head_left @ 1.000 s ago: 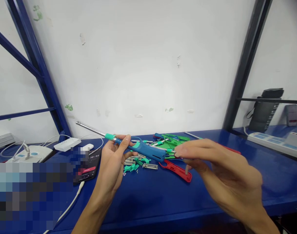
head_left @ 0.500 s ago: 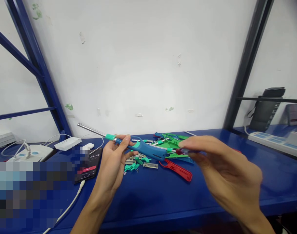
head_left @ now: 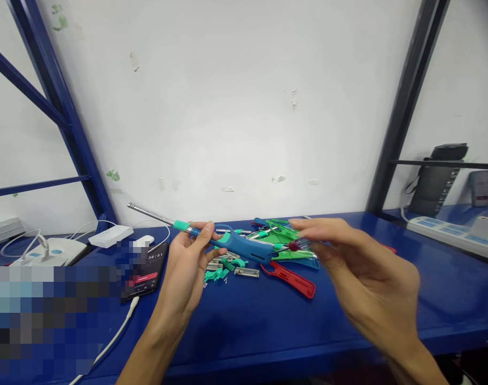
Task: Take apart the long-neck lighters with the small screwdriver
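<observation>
A blue lighter with a long metal nozzle and green collar is gripped by my left hand, its nozzle pointing up to the left. My right hand pinches a screwdriver with a clear and red handle. Its thin shaft reaches the butt end of the lighter; whether the tip sits in a screw cannot be made out. Below lie a red lighter shell half, a metal-and-clear inner part and small green plastic pieces.
Behind my hands is a pile of green shell halves and nozzles. On the blue table, a phone with a white cable lies left, near a white box. A white power strip stands at right.
My right hand's fingers have shifted on the screwdriver handle, and the hand has moved slightly left, showing more of the handle. The left hand and the lighter stay in place.
</observation>
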A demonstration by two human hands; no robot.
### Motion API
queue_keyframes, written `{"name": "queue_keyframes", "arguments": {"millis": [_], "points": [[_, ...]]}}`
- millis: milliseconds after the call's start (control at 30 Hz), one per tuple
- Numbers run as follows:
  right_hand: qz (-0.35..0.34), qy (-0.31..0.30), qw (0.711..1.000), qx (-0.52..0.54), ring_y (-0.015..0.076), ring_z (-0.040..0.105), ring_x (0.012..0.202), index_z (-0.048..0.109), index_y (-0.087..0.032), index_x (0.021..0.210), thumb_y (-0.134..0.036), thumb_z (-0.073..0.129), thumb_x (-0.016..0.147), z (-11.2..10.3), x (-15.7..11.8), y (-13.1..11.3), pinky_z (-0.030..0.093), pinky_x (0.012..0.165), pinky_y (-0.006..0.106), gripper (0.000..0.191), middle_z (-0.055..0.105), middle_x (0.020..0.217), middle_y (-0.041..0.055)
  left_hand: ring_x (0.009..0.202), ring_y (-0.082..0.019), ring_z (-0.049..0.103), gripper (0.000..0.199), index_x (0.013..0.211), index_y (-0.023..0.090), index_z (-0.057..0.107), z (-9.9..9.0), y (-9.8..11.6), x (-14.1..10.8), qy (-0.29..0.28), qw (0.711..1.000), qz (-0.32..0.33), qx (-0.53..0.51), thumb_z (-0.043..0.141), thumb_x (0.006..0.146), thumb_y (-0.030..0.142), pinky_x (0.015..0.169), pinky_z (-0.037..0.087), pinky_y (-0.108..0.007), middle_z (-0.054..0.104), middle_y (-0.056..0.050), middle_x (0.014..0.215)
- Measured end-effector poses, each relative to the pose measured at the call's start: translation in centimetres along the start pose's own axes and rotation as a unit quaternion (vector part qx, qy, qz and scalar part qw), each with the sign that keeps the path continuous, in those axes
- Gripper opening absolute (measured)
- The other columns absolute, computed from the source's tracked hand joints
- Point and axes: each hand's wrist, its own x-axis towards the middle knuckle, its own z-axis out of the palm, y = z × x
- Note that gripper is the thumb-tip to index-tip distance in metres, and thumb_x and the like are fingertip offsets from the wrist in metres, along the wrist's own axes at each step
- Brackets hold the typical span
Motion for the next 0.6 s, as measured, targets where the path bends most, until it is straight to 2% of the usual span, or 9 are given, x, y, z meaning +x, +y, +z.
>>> {"name": "queue_keyframes", "arguments": {"millis": [67,167,267,333,400,467,600], "points": [[0.001,0.01,1.0,0.0,0.0235,0.066,0.111,0.077,-0.031,0.107,-0.006,0.07,0.092,0.05,0.15,0.05,0.057,0.093,0.04,0.03,0.069,0.114,0.0039,0.077,-0.014,0.061,0.04,0.088,0.015,0.062,0.02,-0.03,-0.06,-0.005,1.0,0.0,0.002,0.094,0.068,0.032,0.058,0.059,-0.021,0.061,0.0,0.078],[-0.012,0.024,1.0,0.01,0.0216,0.067,0.095,0.08,-0.031,0.094,-0.005,0.078,0.085,0.14,0.27,0.16,0.059,0.078,0.036,0.027,0.065,0.097,0.0029,0.078,-0.014,0.061,0.04,0.087,0.015,0.062,0.03,-0.07,-0.13,-0.004,1.0,-0.005,-0.001,0.094,0.068,0.031,0.058,0.059,-0.021,0.061,0.0,0.078],[-0.015,0.015,0.999,0.033,0.0216,0.07,0.091,0.079,-0.032,0.107,-0.001,0.07,0.089,0.09,0.16,0.34,0.061,0.075,0.037,0.038,0.074,0.097,0.0019,0.076,-0.014,0.061,0.04,0.087,0.015,0.062,-0.03,-0.07,-0.13,-0.003,1.0,-0.009,-0.005,0.094,0.067,0.03,0.057,0.058,-0.02,0.061,0.0,0.078],[-0.011,0.007,0.999,0.045,0.024,0.072,0.101,0.076,-0.033,0.117,-0.001,0.066,0.092,0.01,0.09,0.43,0.061,0.083,0.04,0.042,0.079,0.105,0.0017,0.076,-0.013,0.06,0.039,0.088,0.014,0.063,-0.08,-0.08,-0.11,-0.006,1.0,-0.009,-0.003,0.093,0.069,0.03,0.055,0.057,-0.018,0.061,0.0,0.078],[-0.008,0.001,0.999,0.05,0.0247,0.071,0.109,0.076,-0.032,0.117,0.001,0.065,0.091,-0.03,0.13,0.43,0.06,0.09,0.042,0.043,0.079,0.109,0.0014,0.076,-0.013,0.06,0.037,0.089,0.014,0.064,-0.11,-0.11,-0.08,-0.006,1.0,-0.007,-0.004,0.093,0.071,0.029,0.056,0.058,-0.018,0.061,0.0,0.079],[-0.019,0.004,0.999,0.048,0.0235,0.07,0.107,0.077,-0.03,0.107,0.002,0.071,0.086,-0.01,0.27,0.37,0.06,0.088,0.039,0.038,0.077,0.107,0.0017,0.076,-0.013,0.061,0.035,0.09,0.013,0.065,-0.09,-0.17,-0.05,-0.004,1.0,-0.004,-0.007,0.091,0.072,0.027,0.056,0.059,-0.018,0.061,-0.001,0.079],[-0.036,0.019,0.998,0.05,0.0184,0.064,0.088,0.076,-0.027,0.084,0.002,0.079,0.078,0.03,0.45,0.21,0.059,0.067,0.03,0.029,0.067,0.086,-0.0003,0.076,-0.014,0.061,0.022,0.088,0.013,0.064,0.01,-0.22,0.05,0.021,0.999,0.001,-0.024,0.084,0.08,0.018,0.056,0.061,-0.019,0.061,-0.001,0.078]]}}
